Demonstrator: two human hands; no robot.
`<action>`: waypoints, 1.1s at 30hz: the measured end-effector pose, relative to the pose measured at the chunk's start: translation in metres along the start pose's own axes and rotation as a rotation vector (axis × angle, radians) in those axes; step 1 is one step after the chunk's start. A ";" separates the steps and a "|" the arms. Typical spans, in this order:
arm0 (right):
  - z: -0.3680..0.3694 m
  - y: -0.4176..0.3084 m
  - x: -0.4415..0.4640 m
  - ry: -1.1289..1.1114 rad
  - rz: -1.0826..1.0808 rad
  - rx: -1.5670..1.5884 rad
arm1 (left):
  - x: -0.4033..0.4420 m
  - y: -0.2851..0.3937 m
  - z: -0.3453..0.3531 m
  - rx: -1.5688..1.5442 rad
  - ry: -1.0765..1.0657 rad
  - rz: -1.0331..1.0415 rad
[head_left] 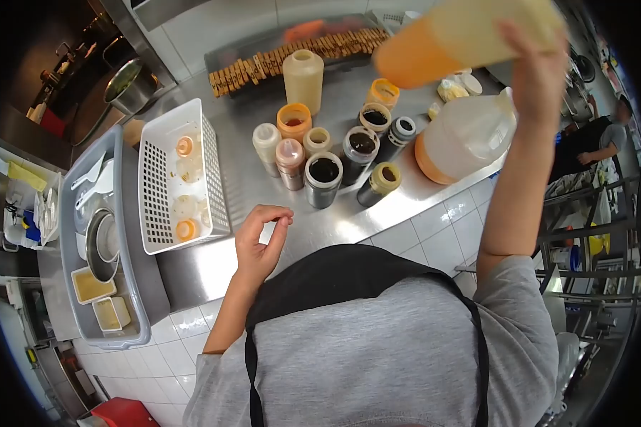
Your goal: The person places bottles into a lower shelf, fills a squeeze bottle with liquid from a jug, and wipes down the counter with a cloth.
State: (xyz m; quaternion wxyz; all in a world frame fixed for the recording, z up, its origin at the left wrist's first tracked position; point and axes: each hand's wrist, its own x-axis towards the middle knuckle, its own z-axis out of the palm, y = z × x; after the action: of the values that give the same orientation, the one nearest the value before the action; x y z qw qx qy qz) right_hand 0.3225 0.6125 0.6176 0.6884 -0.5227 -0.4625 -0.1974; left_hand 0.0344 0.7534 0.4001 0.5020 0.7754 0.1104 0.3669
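My right hand (534, 60) is raised at the upper right, wrapped round a large translucent plastic bottle (456, 39). That bottle is tilted, with orange sauce toward its lower left end. My left hand (261, 240) hovers by the counter's near edge, fingers curled toward the thumb, apparently nothing in them. Beyond it stand open squeeze bottles of dark sauce (324, 173), a bottle with a pink cap (290, 162) and one with a white cap (267, 148). A tall pale bottle (303, 84) and an orange-rimmed bottle (294, 122) are farther back.
A big jug (470, 135) with orange liquid stands right of the bottles. On the left are a white basket (149, 206) with caps inside and a grey tub (132, 327) of utensils and containers. A tray of skewers (263, 69) lies behind. Another person (595, 146) is at far right.
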 end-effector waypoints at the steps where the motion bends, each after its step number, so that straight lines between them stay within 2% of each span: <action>1: -0.011 -0.008 0.002 -0.053 0.024 0.081 | -0.009 -0.005 0.002 -0.017 0.021 -0.043; 2: -0.022 -0.016 0.004 -0.103 0.052 0.161 | -0.018 -0.015 0.003 0.014 0.000 -0.063; 3: -0.038 -0.021 0.005 -0.078 0.215 0.163 | -0.028 -0.025 0.003 0.010 0.005 -0.074; 4: -0.051 -0.021 -0.002 -0.087 0.224 0.162 | -0.039 -0.035 0.003 0.095 0.005 -0.107; 7: -0.075 -0.016 -0.032 -0.365 0.283 -0.202 | -0.072 -0.062 -0.005 0.212 0.024 -0.182; 8: -0.078 -0.014 -0.049 -0.381 0.336 -0.277 | -0.082 -0.067 -0.009 0.281 0.056 -0.197; 9: -0.080 -0.014 -0.061 -0.505 0.400 -0.288 | -0.090 -0.072 -0.012 0.351 0.088 -0.212; 12: -0.079 -0.006 -0.096 -0.725 0.654 -0.241 | -0.099 -0.076 -0.017 0.522 0.095 -0.140; 13: -0.077 -0.002 -0.103 -0.735 0.659 -0.243 | -0.098 -0.075 -0.016 0.550 0.100 -0.133; 15: -0.073 0.006 -0.115 -0.974 0.650 -0.334 | -0.093 -0.071 -0.015 0.603 0.064 -0.105; 18: -0.069 0.017 -0.130 -1.010 0.774 -0.350 | -0.092 -0.070 -0.015 0.638 0.038 -0.103; 19: -0.069 0.020 -0.134 -1.015 0.780 -0.351 | -0.092 -0.070 -0.015 0.622 0.053 -0.132; 21: -0.068 0.026 -0.138 -1.087 0.648 -0.371 | -0.092 -0.070 -0.014 0.632 0.054 -0.130; 25: -0.060 0.027 -0.135 -1.154 0.660 -0.418 | -0.091 -0.069 -0.015 0.616 0.052 -0.122; 27: -0.059 0.029 -0.134 -1.232 0.566 -0.467 | -0.091 -0.069 -0.015 0.616 0.047 -0.118; 33: -0.050 0.028 -0.124 -1.324 0.535 -0.506 | -0.092 -0.070 -0.015 0.627 0.053 -0.127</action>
State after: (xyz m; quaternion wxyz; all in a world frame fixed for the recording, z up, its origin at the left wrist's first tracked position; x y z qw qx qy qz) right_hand 0.3040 0.5512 0.4965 0.1504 -0.7685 -0.5773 0.2313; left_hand -0.0270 0.7477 0.3012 0.2572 0.8741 0.2792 0.3032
